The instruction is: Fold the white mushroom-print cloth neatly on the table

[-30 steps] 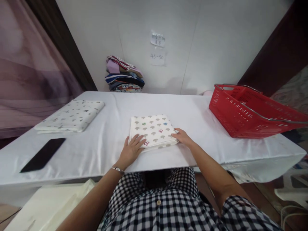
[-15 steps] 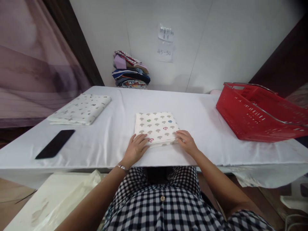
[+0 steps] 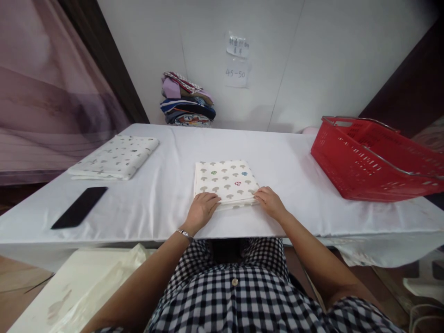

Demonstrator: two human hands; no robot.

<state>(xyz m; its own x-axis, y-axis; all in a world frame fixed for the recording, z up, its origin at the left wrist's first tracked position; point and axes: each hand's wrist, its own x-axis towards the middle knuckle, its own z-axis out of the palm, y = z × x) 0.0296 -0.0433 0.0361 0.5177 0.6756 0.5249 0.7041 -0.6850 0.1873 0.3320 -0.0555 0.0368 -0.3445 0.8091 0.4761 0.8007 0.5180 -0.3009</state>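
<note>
The folded mushroom-print cloth (image 3: 227,178) lies near the table's (image 3: 166,189) front edge. Right hand (image 3: 272,202): fingers pinching 1 near corner; left hand (image 3: 202,210): seemingly gripping the other. Edge-straightening looks in hand; next calls for level layers.

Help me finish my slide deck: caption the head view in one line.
Left hand and right hand at the near corners of a folded mushroom-print cloth, red basket off to the right.

From where I stand, this reads as a makeshift workroom; a shop back room cannot be excluded. Indicators: white-draped table (image 3: 166,194), folded mushroom-print cloth (image 3: 225,180), textile stack (image 3: 188,105), red shopping basket (image 3: 342,169), handwritten "45-50" sheet (image 3: 237,75) on the wall (image 3: 322,60).
</note>
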